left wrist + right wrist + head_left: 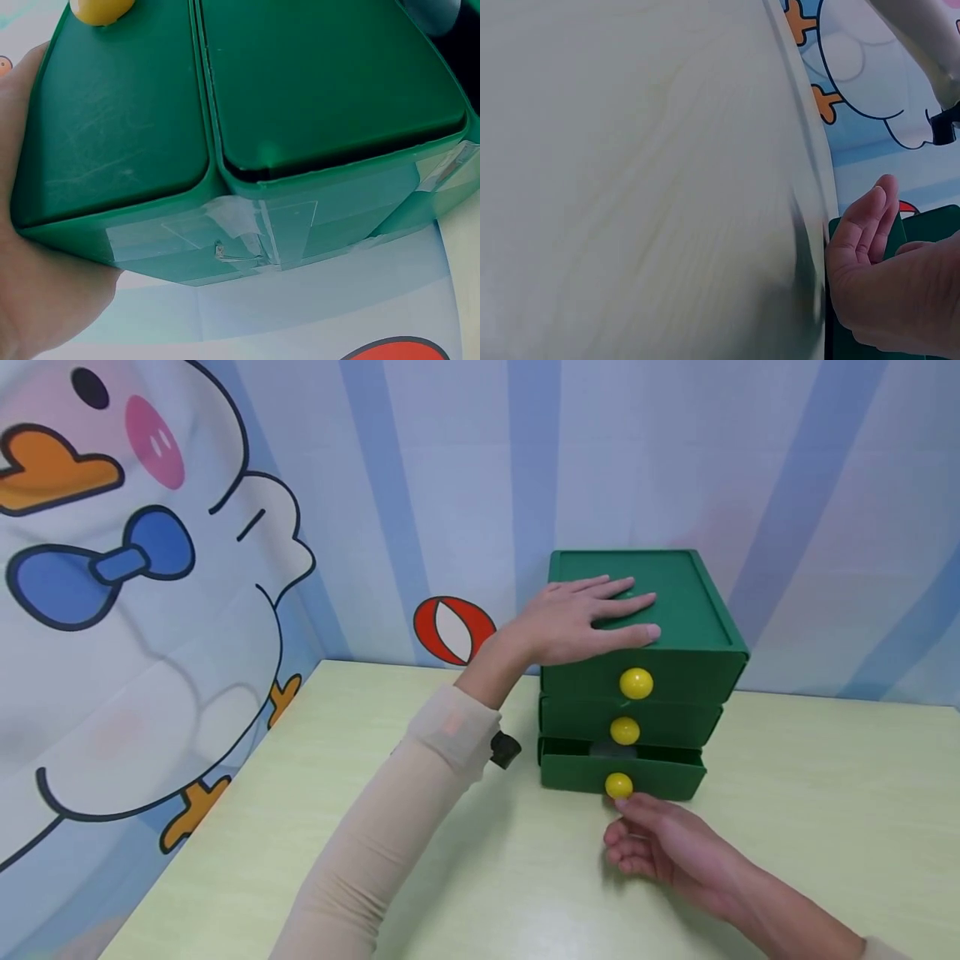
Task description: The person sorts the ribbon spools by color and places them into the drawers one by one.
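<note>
A green three-drawer cabinet [645, 610] stands against the backdrop, with a yellow knob on each drawer. My left hand [588, 618] rests on its top, fingers spread and straight. The bottom drawer [577, 774] is pulled partly out, and a greyish thing [611, 750] shows inside it; the upper two drawers are in. Just below the bottom yellow knob [618, 786] is my right hand [682, 847], a fingertip right at the knob's underside and the other fingers loosely curled. In the right wrist view this hand [885, 285] overlaps the green cabinet front.
The pale wooden table [825, 827] extends around the cabinet. Behind it hangs a blue striped cloth [465, 468] with a cartoon duck at the left and a red-and-white ball print. A small black device [505, 749] shows beside the left sleeve.
</note>
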